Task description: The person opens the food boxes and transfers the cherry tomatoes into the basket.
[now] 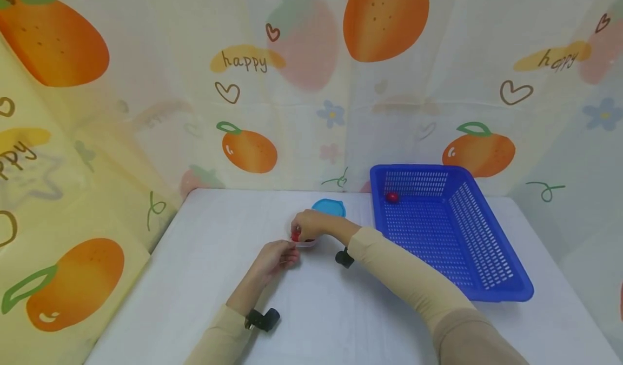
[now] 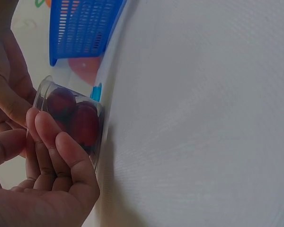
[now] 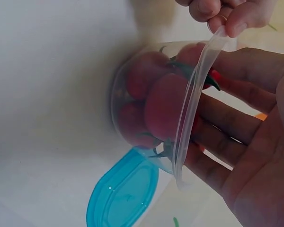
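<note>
A clear plastic container (image 3: pixel 120 118) stands on the table with several red cherry tomatoes (image 3: pixel 168 106) inside, some with green stems. My left hand (image 1: pixel 276 259) pinches its rim between thumb and fingers at the near side. From above, my right hand (image 1: pixel 311 224) reaches into the container's mouth, its fingers around a red cherry tomato (image 1: pixel 295 236) that shows at the fingertips. In the right wrist view, my right fingers (image 3: pixel 227 137) pass over the rim among the tomatoes, partly hiding their tips.
Just behind the container lies a light blue lid (image 1: pixel 329 207). On the right stands a large blue plastic basket (image 1: pixel 501 230) with one red tomato (image 1: pixel 392 197) in its far left corner. A printed cloth (image 1: pixel 302 138) hangs behind the white table (image 1: pixel 194 257).
</note>
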`<state>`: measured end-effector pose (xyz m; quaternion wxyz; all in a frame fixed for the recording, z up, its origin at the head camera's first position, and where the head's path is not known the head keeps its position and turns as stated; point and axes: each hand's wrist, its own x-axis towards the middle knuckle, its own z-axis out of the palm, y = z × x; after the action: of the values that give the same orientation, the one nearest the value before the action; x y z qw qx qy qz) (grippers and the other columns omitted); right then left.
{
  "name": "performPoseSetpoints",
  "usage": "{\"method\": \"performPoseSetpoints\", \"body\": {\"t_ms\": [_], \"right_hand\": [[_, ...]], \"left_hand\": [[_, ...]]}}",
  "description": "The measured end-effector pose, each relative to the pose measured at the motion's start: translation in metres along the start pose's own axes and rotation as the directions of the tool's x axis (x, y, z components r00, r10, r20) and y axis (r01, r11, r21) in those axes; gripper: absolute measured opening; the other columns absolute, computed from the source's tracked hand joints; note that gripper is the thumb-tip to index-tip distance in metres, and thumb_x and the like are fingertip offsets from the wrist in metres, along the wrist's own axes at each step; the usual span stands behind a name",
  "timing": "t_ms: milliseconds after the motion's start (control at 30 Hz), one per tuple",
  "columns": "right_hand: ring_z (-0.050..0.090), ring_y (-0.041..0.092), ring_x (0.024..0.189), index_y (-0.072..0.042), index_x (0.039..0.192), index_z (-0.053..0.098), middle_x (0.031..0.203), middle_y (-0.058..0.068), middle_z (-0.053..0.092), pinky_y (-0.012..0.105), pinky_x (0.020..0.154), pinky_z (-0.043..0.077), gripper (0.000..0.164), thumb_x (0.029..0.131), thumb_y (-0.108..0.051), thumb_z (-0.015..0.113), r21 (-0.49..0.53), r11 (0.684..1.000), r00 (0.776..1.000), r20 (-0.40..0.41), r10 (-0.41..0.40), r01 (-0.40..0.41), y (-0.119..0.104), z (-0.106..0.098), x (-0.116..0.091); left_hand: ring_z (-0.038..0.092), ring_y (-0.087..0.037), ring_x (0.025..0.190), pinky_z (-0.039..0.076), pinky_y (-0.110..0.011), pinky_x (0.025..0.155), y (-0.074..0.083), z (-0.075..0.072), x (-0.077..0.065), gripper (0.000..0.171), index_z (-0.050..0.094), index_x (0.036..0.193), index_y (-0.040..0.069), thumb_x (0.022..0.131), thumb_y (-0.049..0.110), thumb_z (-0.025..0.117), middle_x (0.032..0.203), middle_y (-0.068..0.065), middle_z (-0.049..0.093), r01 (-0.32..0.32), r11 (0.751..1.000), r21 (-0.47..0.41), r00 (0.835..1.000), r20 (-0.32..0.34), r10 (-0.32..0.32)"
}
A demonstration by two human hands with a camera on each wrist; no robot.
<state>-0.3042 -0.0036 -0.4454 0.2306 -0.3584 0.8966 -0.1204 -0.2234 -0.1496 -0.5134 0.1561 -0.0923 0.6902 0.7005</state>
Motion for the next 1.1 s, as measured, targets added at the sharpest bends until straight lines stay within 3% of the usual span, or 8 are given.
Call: {"method": "performPoseSetpoints", "body": {"t_ms": [400, 567, 833, 1100], "right_hand": [[0.060, 0.016, 0.100, -0.012, 0.107, 0.073, 0.107, 0.003, 0.070, 0.031, 0.094, 0.052, 0.018, 0.089, -0.016, 0.068, 0.010, 1.000, 1.000, -0.018, -0.002, 0.002, 0.000, -0.004, -0.001], [0.058, 0.018, 0.101, -0.014, 0.109, 0.071, 0.108, 0.004, 0.069, 0.031, 0.088, 0.053, 0.022, 0.088, -0.019, 0.070, 0.010, 1.000, 0.998, -0.054, 0.019, -0.019, -0.001, -0.011, -0.004], [0.060, 0.017, 0.097, -0.014, 0.117, 0.068, 0.108, 0.005, 0.068, 0.030, 0.086, 0.055, 0.029, 0.088, -0.019, 0.069, 0.031, 0.999, 0.995, -0.091, 0.045, -0.043, 0.010, -0.036, -0.022], [0.062, 0.024, 0.102, -0.012, 0.121, 0.065, 0.114, 0.012, 0.066, 0.033, 0.084, 0.056, 0.032, 0.090, -0.016, 0.064, 0.130, 0.990, 0.970, -0.230, 0.076, -0.047, 0.039, -0.074, -0.053]], "left_hand": [[0.063, -0.010, 0.072, 0.051, -0.023, 0.069, 0.000, -0.001, -0.001, 0.029, 0.059, 0.107, -0.012, 0.096, 0.013, 0.051, 0.077, 0.000, 0.065, -0.007, 1.000, -0.010, 1.000, 0.007, 0.007], [0.063, -0.011, 0.072, 0.051, -0.023, 0.069, 0.002, 0.000, -0.003, 0.030, 0.058, 0.109, -0.012, 0.096, 0.014, 0.051, 0.078, -0.001, 0.065, -0.002, 1.000, -0.004, 1.000, -0.001, 0.002], [0.062, -0.013, 0.076, 0.052, -0.023, 0.072, 0.001, 0.000, -0.005, 0.034, 0.058, 0.114, -0.012, 0.098, 0.017, 0.051, 0.083, -0.003, 0.066, 0.003, 1.000, 0.017, 1.000, 0.003, -0.003], [0.063, -0.015, 0.077, 0.054, -0.024, 0.073, 0.001, -0.001, -0.003, 0.033, 0.061, 0.113, -0.009, 0.098, 0.018, 0.051, 0.086, -0.006, 0.067, 0.010, 1.000, 0.028, 1.000, -0.026, -0.009]]}}
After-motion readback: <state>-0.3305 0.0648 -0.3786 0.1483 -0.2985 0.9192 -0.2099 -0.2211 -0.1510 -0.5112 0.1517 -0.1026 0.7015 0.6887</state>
